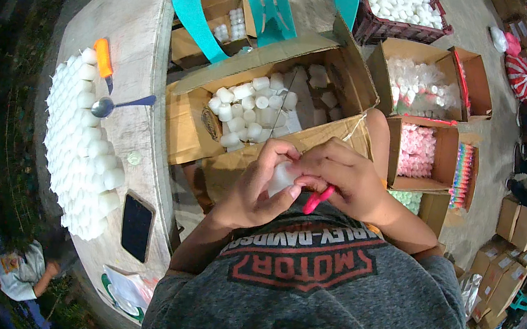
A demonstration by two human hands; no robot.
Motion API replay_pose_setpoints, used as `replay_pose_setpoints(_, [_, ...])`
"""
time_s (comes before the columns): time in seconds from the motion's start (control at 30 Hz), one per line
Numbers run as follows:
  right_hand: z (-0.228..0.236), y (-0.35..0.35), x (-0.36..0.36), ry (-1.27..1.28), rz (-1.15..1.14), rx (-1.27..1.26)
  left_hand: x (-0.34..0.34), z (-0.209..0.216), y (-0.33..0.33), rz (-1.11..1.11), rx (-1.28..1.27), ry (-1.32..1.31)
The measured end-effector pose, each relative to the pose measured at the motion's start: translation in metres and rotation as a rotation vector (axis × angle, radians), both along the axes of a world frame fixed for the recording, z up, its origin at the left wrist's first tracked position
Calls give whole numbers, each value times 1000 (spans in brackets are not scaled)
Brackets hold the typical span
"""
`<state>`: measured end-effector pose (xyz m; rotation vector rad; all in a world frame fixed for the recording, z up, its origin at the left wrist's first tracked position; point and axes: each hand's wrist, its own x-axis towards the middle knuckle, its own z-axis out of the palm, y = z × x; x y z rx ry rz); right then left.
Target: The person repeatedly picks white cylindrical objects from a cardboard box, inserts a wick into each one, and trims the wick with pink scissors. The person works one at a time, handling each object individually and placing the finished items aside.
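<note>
We hold a small white plastic bottle (283,177) at chest height over the open cardboard box (264,108) of like bottles, our left hand (254,186) wrapped around it with fingers curled shut, while our right hand (347,178) pinches a pink tool (315,200) against it; steady pressure and a firm left grip seem wise. Our fingers hide the bottle's top and the tool's tip, so we cannot tell what the tool is doing.

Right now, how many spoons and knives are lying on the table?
2: one spoon and one orange-handled knife, side by side on the table beside the white cups. More may be hidden.
</note>
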<state>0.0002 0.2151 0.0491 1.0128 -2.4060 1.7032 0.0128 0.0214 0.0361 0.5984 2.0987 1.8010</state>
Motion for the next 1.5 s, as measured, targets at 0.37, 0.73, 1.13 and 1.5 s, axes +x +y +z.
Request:
replay_pose_setpoints(0.37, [13, 11, -8, 160, -140, 64, 6, -4, 0, 65, 583, -495])
replay_pose_setpoints(0.73, [4, 8, -10, 392, -249, 305, -6, -9, -5, 219, 737, -867])
replay_pose_setpoints(1.13, [0, 9, 1, 71, -162, 185, -11, -1, 11, 46, -106, 135])
replay_pose_setpoints(1.5, [-16, 5, 11, -568, -148, -301, -9, -11, 9, 122, 216, -63])
